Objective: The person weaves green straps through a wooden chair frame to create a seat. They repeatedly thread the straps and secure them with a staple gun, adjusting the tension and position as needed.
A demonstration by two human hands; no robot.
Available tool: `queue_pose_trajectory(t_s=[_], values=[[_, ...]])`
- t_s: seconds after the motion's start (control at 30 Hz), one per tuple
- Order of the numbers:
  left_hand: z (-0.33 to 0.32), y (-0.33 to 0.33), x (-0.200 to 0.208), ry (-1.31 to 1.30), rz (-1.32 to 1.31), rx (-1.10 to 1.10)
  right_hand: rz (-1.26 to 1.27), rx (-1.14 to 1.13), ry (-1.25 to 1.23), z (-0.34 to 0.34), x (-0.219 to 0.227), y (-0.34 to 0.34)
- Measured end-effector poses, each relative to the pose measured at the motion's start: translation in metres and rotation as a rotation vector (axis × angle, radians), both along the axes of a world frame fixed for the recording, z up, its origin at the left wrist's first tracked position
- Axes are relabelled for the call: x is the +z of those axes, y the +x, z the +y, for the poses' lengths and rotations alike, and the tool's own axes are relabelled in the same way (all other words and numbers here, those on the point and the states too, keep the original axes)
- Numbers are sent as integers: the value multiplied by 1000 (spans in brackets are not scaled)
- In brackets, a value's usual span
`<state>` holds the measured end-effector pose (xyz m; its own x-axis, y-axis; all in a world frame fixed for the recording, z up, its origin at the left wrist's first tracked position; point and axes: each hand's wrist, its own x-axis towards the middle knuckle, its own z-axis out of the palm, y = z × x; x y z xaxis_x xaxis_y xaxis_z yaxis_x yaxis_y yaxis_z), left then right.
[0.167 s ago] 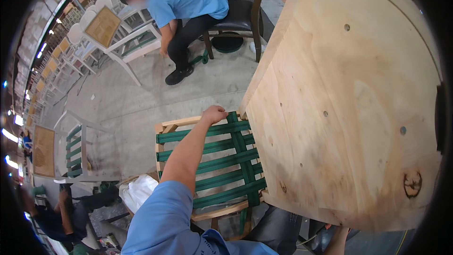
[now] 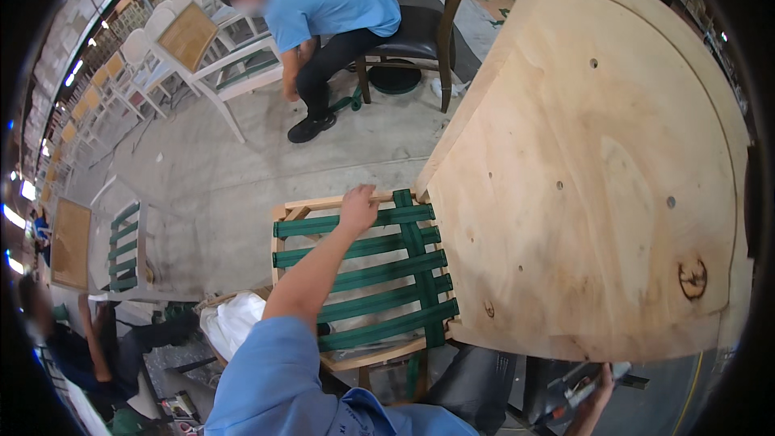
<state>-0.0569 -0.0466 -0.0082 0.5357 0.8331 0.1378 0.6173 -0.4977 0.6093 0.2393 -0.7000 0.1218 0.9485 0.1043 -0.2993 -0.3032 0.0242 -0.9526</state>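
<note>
A wooden chair seat frame (image 2: 303, 211) lies in front of me, with several green webbing straps (image 2: 383, 273) stretched across it. One more green strap (image 2: 422, 278) crosses these near the right side, woven through them. My left hand (image 2: 358, 208) is over the far rail, just left of that strap's far end, its fingers loosely stretched and holding nothing visible. At the lower right, my right hand (image 2: 598, 398) is wrapped round a staple gun (image 2: 575, 387), partly hidden below the large plywood chair back (image 2: 581, 186).
The plywood back fills the right side. Ahead, a person in a blue shirt (image 2: 335, 4) sits on a dark chair (image 2: 444, 48) beside a white chair (image 2: 234, 85). Another webbed chair (image 2: 145, 250) stands left, near a seated person (image 2: 85, 363). White plastic (image 2: 232, 323) lies beside my left arm.
My left hand has come off the crossing strap's far end and moved slightly left, its fingers loosening. My right hand with the staple gun has come further into view at the lower right.
</note>
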Motion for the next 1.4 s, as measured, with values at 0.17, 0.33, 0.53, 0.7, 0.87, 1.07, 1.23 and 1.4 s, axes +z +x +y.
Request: queue_pose_trajectory(t_s=[0.17, 0.33, 0.53, 0.7, 0.87, 1.07, 1.23, 1.4], values=[[-139, -75, 15, 89, -52, -220, -14, 490, -134, -62, 148, -80], [-252, -103, 24, -46, 9, -416, -91, 776, -154, 105, 184, -134], [-286, -94, 18, -33, 40, -710, -96, 1050, -97, 375, 147, -184], [-292, -101, -4, 65, 278, -881, -51, 1070, -347, 523, 51, -170], [-288, -94, -2, 3, 346, -977, -79, 1011, -589, 573, -17, -147], [-289, -94, -7, -49, 344, -947, -94, 1019, -640, 589, -46, -149], [-286, -92, -4, -77, 339, -955, -129, 993, -659, 593, -49, -148], [-284, -92, -2, -93, 343, -971, -123, 988, -701, 596, -47, -153]])
